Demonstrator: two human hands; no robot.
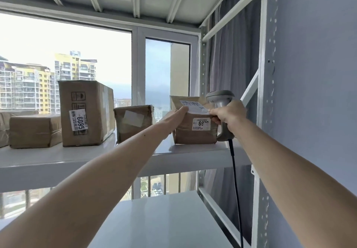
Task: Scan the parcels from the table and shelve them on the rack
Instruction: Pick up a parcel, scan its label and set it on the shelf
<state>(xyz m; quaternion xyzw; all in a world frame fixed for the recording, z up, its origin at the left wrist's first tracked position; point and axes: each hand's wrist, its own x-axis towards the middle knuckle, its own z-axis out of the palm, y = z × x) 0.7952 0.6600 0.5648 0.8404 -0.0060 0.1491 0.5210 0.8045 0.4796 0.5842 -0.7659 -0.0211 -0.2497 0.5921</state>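
A brown paper-wrapped parcel [195, 133] with a white number label stands at the right end of the white rack shelf [193, 152]. My left hand [176, 115] grips its left upper side, fingers reaching onto the white slip on top. My right hand [229, 115] holds the grey barcode scanner [222, 100] by its handle, while its fingertips pinch the right edge of the same slip. The scanner's black cable [234, 180] hangs down past the shelf edge.
On the same shelf stand a small taped box [133, 122], a tall carton labelled 6085 [85, 112] and low boxes [34, 129] at the left. A lower shelf [164, 218] lies below, the rack upright [259, 112] and grey wall at right, a window behind.
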